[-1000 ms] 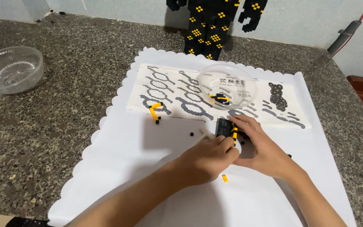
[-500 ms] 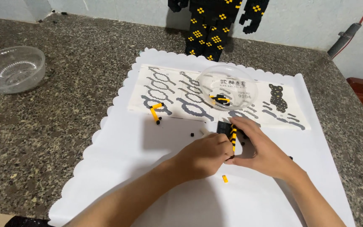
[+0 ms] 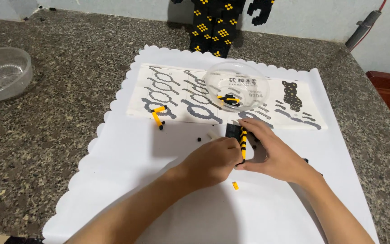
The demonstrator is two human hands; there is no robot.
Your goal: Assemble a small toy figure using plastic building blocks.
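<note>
Head view: black-and-yellow block piece (image 3: 240, 143) pinched upright between both hands, just above white scalloped sheet (image 3: 127, 158), near centre. Left hand (image 3: 213, 160) curled, fingers closed against piece's left side, prob. to steady it. Right hand (image 3: 274, 153) wrapped round right side and top, fingers (image 3: 249, 124) hooked over upper end (grip looks firm, exact contact hidden).

Clear bowl (image 3: 235, 86) w/ few black and yellow bits just beyond hands, sitting on printed instruction sheet (image 3: 172, 92), close for reach. Small yellow L-shaped assembly (image 3: 157, 115) left of bowl. Loose yellow brick (image 3: 235, 185) below hands. Second clear bowl (image 3: 1, 72) far left on granite desk (image 3: 59, 54). Tall black-yellow block figure (image 3: 217, 22) at back edge.
</note>
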